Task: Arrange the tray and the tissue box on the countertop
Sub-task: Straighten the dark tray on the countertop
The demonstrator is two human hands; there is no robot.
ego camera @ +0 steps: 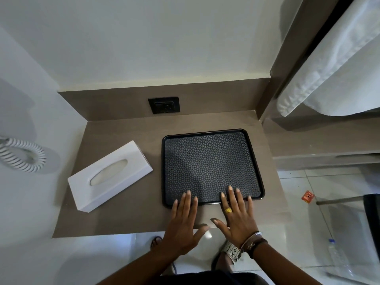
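A black square tray (211, 159) with a patterned mat inside lies flat on the brown countertop (127, 128), right of centre. A white tissue box (110, 175) lies at an angle to its left, a gap apart from the tray. My left hand (183, 221) is spread flat with its fingertips over the tray's near edge. My right hand (238, 214), wearing a gold ring, is also spread, fingertips resting on the tray's near right part. Neither hand grips anything.
A black wall socket (164, 105) sits in the backsplash behind the tray. A coiled white cord (24, 155) hangs on the left wall. White towels (339, 68) hang at upper right. A plastic bottle (337, 256) and an orange wrapper (307, 196) lie on the tiled floor.
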